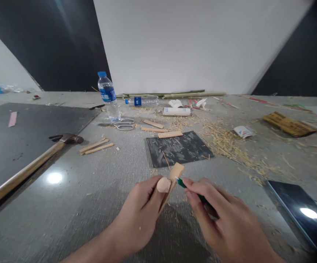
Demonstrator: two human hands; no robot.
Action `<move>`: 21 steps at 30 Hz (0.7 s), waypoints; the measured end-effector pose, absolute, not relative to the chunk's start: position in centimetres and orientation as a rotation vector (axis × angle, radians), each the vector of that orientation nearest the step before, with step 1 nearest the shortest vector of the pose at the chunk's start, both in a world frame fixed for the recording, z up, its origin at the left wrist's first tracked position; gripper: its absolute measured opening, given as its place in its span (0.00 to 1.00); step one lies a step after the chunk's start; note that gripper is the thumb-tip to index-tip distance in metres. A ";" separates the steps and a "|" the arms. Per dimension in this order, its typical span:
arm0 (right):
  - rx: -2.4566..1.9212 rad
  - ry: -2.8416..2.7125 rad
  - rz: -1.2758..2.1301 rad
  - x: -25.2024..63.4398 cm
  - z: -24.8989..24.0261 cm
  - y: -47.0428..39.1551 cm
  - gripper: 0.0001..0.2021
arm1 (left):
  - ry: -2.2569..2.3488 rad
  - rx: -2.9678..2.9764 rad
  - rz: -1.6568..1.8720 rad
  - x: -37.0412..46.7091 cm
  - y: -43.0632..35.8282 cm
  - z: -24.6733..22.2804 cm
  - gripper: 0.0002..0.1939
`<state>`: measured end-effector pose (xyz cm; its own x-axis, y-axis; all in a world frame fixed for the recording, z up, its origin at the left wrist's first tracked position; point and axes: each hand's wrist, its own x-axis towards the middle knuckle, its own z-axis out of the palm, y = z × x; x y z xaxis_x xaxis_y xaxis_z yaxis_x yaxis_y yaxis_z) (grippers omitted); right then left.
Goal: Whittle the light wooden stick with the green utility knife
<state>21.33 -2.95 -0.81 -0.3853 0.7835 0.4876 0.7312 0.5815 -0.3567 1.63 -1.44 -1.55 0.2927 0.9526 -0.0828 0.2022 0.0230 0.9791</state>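
My left hand is closed around a flat, light wooden strip. The strip's far end sticks out beyond the fingers, tilted up and to the right. A pale cover wraps the tip of my left thumb, which presses along the strip. In my right hand is a slim green craft knife, pinched near its tip. Its small blade points at the strip's right edge; whether it touches the wood I cannot tell. Just beyond both hands lies a dark, scuffed sheet with one wooden strip on its far edge.
A claw hammer lies at left near several wooden pieces. Scissors lie by an upright water bottle; another bottle lies behind. Shavings spread right of the sheet. A phone sits at right.
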 end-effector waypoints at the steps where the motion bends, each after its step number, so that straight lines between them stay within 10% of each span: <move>1: -1.197 -2.193 0.077 21.5 -1.0 -2.7 0.07 | 1.138 1.438 0.835 1.6 -1.5 -1.4 0.25; 21: -1.240 -2.070 0.027 21.5 0.4 -2.6 0.04 | 1.123 1.329 0.821 1.6 -1.8 -0.7 0.29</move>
<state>21.50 -2.57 0.40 -0.2849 0.7773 0.5610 0.7621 0.5386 -0.3592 1.61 -1.84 -0.73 0.2962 0.9430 -0.1514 0.1425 0.1131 0.9833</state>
